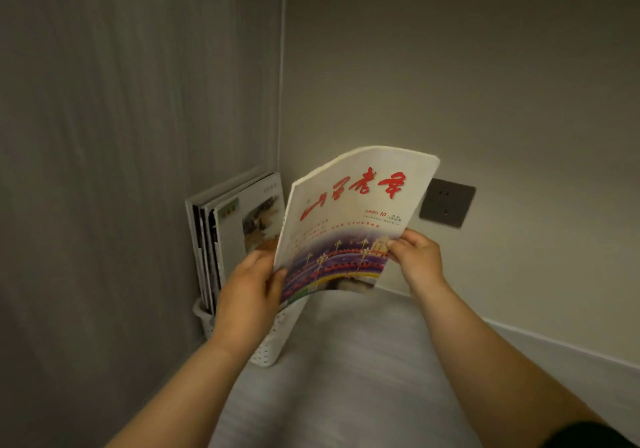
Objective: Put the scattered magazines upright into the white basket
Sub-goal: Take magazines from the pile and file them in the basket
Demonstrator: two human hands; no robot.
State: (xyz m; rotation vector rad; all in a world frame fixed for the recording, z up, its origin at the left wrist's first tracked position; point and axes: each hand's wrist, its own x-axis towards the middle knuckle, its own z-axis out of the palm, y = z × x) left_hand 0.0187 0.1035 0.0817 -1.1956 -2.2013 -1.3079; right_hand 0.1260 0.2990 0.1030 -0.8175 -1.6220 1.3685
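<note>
I hold a white magazine (pixel 349 219) with red brush lettering and a purple picture upright in both hands. My left hand (pixel 251 291) grips its lower left edge, and my right hand (pixel 417 260) pinches its lower right edge. Its bottom edge hangs just above the white perforated basket (pixel 273 340), which stands on the floor in the corner. Several magazines (pixel 235 229) stand upright in the basket, leaning against the left wall. The held magazine curves slightly and hides part of the basket's opening.
A grey panelled wall runs along the left and a beige wall along the back. A dark wall socket (pixel 446 202) sits low on the back wall, right of the magazine. A pale skirting board (pixel 554 347) runs along the grey floor.
</note>
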